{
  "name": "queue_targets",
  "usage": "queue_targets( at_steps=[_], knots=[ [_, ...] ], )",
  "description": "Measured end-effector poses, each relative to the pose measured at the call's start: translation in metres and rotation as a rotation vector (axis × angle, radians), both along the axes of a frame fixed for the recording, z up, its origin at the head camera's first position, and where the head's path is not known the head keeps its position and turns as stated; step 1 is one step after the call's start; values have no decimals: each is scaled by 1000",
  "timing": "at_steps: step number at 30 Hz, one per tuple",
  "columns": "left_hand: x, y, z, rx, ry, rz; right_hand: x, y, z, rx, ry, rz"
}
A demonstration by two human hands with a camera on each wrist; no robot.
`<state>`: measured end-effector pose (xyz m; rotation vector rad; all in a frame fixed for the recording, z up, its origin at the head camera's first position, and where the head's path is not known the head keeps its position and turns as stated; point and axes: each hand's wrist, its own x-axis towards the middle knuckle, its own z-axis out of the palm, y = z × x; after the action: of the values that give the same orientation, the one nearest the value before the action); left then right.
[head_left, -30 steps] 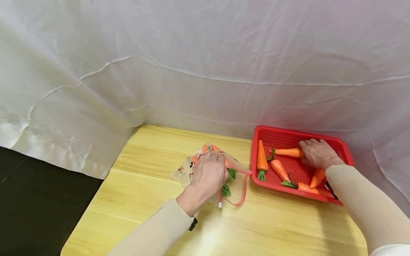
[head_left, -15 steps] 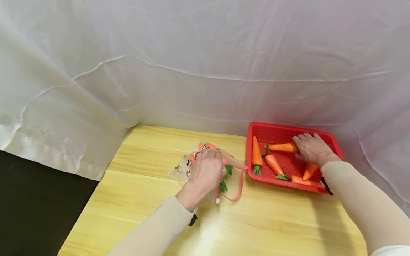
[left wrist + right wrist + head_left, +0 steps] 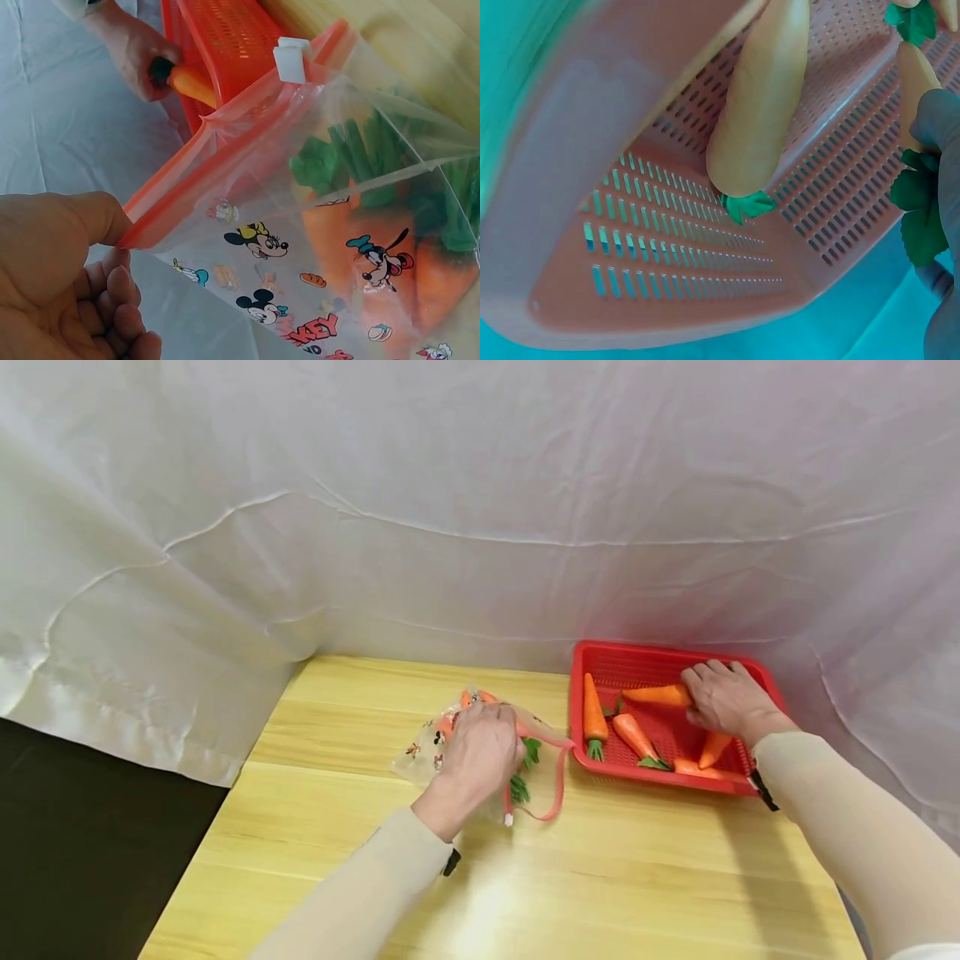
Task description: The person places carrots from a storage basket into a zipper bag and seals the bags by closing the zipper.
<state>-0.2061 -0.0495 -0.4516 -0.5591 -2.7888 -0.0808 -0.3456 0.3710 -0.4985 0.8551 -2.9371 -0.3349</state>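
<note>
My left hand (image 3: 480, 747) lies over a clear zip bag (image 3: 412, 768) printed with cartoon figures. In the left wrist view its thumb and forefinger pinch a corner of the red zip edge (image 3: 180, 195), and the bag's mouth gapes a little. Several carrots (image 3: 442, 292) with green tops show inside the bag. At the red basket my right hand (image 3: 727, 697) grips a carrot (image 3: 656, 695) by its leafy end, tip pointing left. Green leaves (image 3: 919, 214) stick out between its fingers in the right wrist view.
Other carrots lie in the red basket (image 3: 667, 652), one upright along its left side (image 3: 592, 706). A white slider (image 3: 291, 64) sits on the zip. The bag's red strip reaches the basket's left wall. Pale cloth (image 3: 450, 585) hangs behind the wooden table (image 3: 300, 827).
The view has shifted slightly, so the basket appears further left. My right hand's carrot has moved a little right and back, its tip off the neighbouring leaves. The left hand stays on the bag.
</note>
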Motion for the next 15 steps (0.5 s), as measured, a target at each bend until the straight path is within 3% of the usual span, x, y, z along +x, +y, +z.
queue_targets(
  at_steps=[4, 10, 15],
  knots=[
    [-6, -4, 4, -9, -21, 29, 2, -1, 4, -32, 17, -10],
    [-15, -10, 9, 2, 21, 63, 4, 1, 7, -66, 53, -17],
    [-22, -16, 13, 37, -34, 87, 6, 5, 8, -75, 63, -14]
  ],
)
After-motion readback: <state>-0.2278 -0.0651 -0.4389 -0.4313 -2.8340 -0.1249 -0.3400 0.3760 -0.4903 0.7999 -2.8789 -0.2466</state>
